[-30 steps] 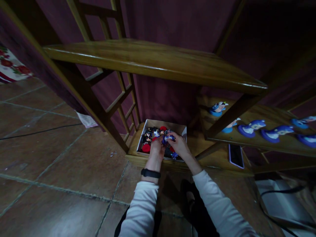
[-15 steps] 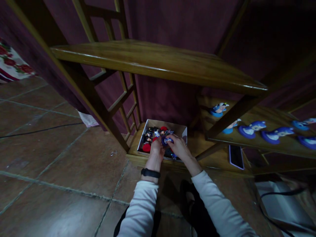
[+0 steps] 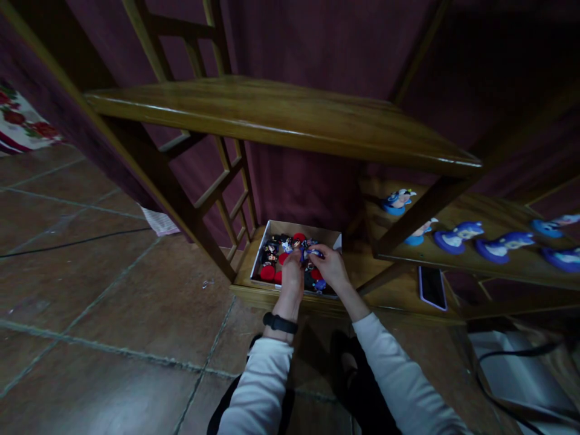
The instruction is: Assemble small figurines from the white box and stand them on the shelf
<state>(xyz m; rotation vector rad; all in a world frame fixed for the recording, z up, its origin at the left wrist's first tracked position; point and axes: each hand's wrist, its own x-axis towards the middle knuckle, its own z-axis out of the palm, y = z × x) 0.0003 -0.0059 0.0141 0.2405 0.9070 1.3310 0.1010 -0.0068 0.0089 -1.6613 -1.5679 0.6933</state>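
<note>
On the bottom shelf stands an open white cardboard box (image 3: 334, 240) holding several small figurines on red, black and blue bases. Above its middle, my two hands meet at a small purple-blue figurine (image 3: 312, 254). My right hand (image 3: 331, 264) pinches it from the right with thumb and fingertips. From the left, my left hand (image 3: 293, 270) has its fingers curled at the figurine's base; they partly hide it. Red-based figurines (image 3: 267, 273) lie in the box's left front corner, and a blue one (image 3: 319, 285) lies near the front wall.
Over the box runs a thick wooden shelf board (image 3: 272, 115). A lattice side panel (image 3: 226, 181) stands left. To the right, several blue and purple figurines (image 3: 458, 237) rest on another shelf, with a phone (image 3: 432, 287) below. A dark cable (image 3: 77, 243) crosses the tiled floor.
The purple-blue figurine has turned from base-up view to lying sideways between my hands. My left hand has shifted slightly right, uncovering more red bases in the box.
</note>
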